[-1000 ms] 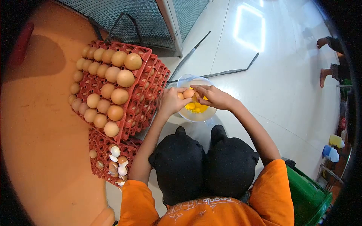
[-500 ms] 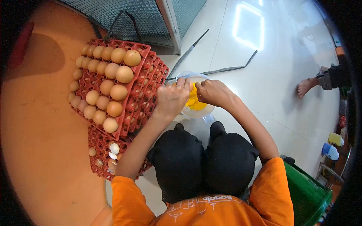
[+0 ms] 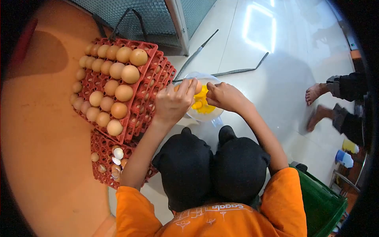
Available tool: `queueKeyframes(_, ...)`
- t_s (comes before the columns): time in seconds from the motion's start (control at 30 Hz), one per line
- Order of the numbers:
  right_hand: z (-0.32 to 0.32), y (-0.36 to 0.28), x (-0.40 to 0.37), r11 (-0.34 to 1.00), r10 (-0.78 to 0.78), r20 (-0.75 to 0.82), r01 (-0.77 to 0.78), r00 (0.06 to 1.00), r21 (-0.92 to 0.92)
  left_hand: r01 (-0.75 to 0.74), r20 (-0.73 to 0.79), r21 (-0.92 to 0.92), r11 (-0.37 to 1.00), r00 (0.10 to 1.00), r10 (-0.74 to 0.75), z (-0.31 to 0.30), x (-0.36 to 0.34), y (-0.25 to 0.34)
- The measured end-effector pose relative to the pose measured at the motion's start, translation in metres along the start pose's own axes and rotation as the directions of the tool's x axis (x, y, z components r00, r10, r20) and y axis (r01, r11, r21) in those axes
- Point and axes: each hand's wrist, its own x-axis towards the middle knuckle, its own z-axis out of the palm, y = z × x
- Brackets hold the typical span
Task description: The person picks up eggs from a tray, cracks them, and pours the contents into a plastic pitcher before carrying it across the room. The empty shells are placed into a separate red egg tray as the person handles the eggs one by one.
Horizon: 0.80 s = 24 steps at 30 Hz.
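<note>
My left hand (image 3: 175, 99) is closed around a brown egg (image 3: 198, 87), whose end shows past the fingertips over the left part of a clear plastic bowl (image 3: 200, 75). Several bright yellow yolks (image 3: 204, 107) lie in the bowl. Over its right side, my right hand (image 3: 227, 97) has its fingers curled together, and what they may hold is hidden. To the left stands a stack of red egg trays (image 3: 136, 91), with brown eggs (image 3: 130, 73) in the top one. Empty eggshells (image 3: 118, 153) rest in a lower red tray (image 3: 103, 147) beside my left forearm.
A green bin (image 3: 318, 201) stands by my right elbow. Dark straps (image 3: 237, 72) lie on the tiled floor behind the bowl. Another person's bare feet (image 3: 317, 94) are at the right. A metal-framed cabinet (image 3: 179, 27) rises behind the trays.
My left hand has shifted slightly left and down, and the egg in it now shows. At the right, a second foot of the other person has come into view.
</note>
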Motion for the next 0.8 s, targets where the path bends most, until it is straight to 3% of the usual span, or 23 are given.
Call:
queueKeyframes(0.1,0.003,0.003,-0.002,0.999,0.040,0.042,-0.040,0.998,0.005,-0.028,0.013,0.027,0.999,1.000,0.027,0.002,-0.003,-0.003)
queueKeyframes(0.3,-0.001,0.000,-0.007,0.991,0.018,-0.031,-0.014,0.999,0.133,-0.079,-0.026,0.027,0.997,0.996,0.080,0.007,-0.012,-0.002)
queueKeyframes(0.37,0.003,0.005,-0.007,0.996,-0.050,-0.021,0.052,0.998,0.070,-0.088,-0.035,0.014,0.996,0.995,0.088,0.006,-0.016,0.000)
queueKeyframes(0.4,0.002,0.006,-0.006,0.995,-0.090,-0.013,0.090,0.996,0.036,-0.081,-0.036,-0.018,0.997,0.996,0.081,0.008,-0.020,0.001)
queueKeyframes(0.47,-0.004,0.005,-0.006,0.992,-0.011,0.000,0.011,1.000,0.125,-0.069,-0.048,-0.073,0.995,0.997,0.066,0.014,-0.023,-0.002)
queueKeyframes(0.5,-0.008,0.002,-0.008,0.985,0.028,0.010,-0.029,1.000,0.171,0.000,-0.046,-0.223,0.975,0.999,-0.010,0.011,-0.023,-0.004)
queueKeyframes(0.53,-0.013,-0.001,-0.009,0.931,0.056,0.042,-0.068,0.998,0.358,0.069,-0.032,-0.368,0.927,0.996,-0.087,0.008,-0.023,-0.005)
queueKeyframes(0.57,-0.021,-0.004,-0.010,0.842,0.075,0.080,-0.106,0.994,0.528,0.136,-0.010,-0.502,0.854,0.987,-0.163,0.004,-0.023,-0.007)
queueKeyframes(0.6,-0.029,-0.009,-0.010,0.723,0.083,0.122,-0.144,0.989,0.676,0.288,0.122,-0.724,0.627,0.948,-0.295,0.004,-0.026,-0.011)
queueKeyframes(0.63,-0.039,-0.016,-0.009,0.506,0.058,0.183,-0.188,0.981,0.842,0.404,0.277,-0.856,0.324,0.885,-0.374,0.006,-0.030,-0.014)
queueKeyframes(0.67,-0.048,-0.024,-0.008,0.254,0.016,0.240,-0.236,0.971,0.938,0.467,0.437,-0.884,-0.019,0.810,-0.392,0.004,-0.033,-0.019)
queueKeyframes(0.7,-0.058,-0.031,-0.004,-0.011,-0.043,0.290,-0.290,0.956,0.957,0.454,0.492,-0.869,-0.194,0.766,-0.414,-0.004,-0.038,-0.024)
queueKeyframes(0.73,-0.070,-0.039,0.001,-0.198,-0.254,0.233,-0.286,0.939,0.937,0.419,0.547,-0.833,-0.362,0.721,-0.424,-0.015,-0.045,-0.026)
queueKeyframes(0.77,-0.081,-0.051,0.005,-0.154,-0.254,0.228,-0.272,0.940,0.950,0.361,0.599,-0.776,-0.518,0.679,-0.424,-0.028,-0.053,-0.027)
queueKeyframes(0.8,-0.096,-0.076,0.007,-0.110,-0.258,0.224,-0.259,0.940,0.960,0.229,0.546,-0.777,-0.587,0.709,-0.446,-0.047,-0.060,-0.027)
